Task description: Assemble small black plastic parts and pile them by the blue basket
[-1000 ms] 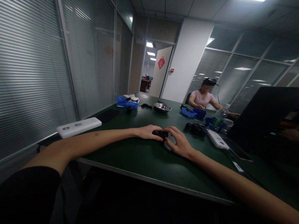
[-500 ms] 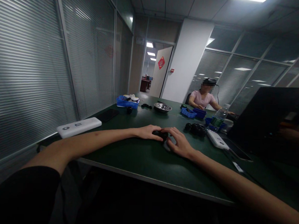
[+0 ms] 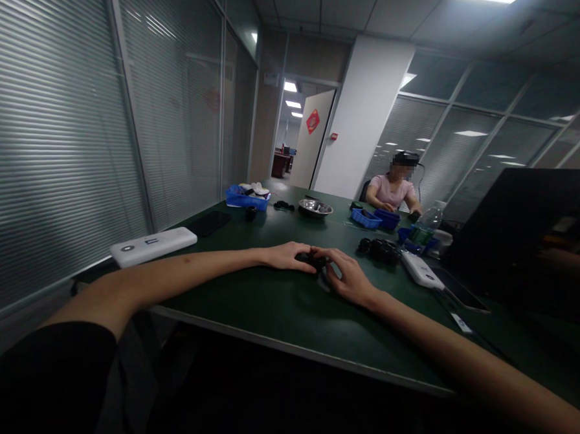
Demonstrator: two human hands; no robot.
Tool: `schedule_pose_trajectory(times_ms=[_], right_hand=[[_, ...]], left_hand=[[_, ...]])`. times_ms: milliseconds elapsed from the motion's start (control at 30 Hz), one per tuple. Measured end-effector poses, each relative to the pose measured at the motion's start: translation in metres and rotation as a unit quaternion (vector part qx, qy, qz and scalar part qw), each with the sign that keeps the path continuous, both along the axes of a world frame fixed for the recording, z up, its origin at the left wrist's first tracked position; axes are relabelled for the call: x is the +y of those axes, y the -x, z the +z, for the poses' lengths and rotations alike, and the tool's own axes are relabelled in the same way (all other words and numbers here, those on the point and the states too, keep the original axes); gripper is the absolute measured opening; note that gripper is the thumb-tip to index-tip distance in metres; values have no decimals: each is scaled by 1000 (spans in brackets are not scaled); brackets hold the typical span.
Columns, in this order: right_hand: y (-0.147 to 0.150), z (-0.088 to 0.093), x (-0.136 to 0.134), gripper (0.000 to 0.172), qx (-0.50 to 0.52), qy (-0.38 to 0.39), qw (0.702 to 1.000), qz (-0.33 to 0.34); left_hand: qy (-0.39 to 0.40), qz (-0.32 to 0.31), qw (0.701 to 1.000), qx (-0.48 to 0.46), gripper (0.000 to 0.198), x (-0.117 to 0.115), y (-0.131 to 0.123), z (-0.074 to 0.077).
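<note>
- We see the small black part (image 3: 312,259) on the green surface (image 3: 275,307), between both hands.
- Our left hand (image 3: 285,255) and right hand (image 3: 348,278) pinch it from either side.

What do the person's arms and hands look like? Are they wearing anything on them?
No gloves: the left hand and the right hand are bare, with no ring, watch or bracelet that I can see. The left arm has a black sleeve near the shoulder and is bare below it. The right arm is bare as far as the picture shows.
</note>
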State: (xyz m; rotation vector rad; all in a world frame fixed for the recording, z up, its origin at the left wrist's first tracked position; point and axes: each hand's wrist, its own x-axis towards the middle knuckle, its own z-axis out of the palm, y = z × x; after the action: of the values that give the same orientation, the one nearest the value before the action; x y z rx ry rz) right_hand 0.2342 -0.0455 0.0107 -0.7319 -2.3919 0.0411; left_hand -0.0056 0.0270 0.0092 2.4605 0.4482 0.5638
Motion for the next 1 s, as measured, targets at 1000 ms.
schedule_pose_trajectory(times_ms=[1000], right_hand=[[1, 5, -4, 46, -28, -48, 998, -23]], left_hand=[[-1, 10, 1000, 16, 48, -1, -1, 1]])
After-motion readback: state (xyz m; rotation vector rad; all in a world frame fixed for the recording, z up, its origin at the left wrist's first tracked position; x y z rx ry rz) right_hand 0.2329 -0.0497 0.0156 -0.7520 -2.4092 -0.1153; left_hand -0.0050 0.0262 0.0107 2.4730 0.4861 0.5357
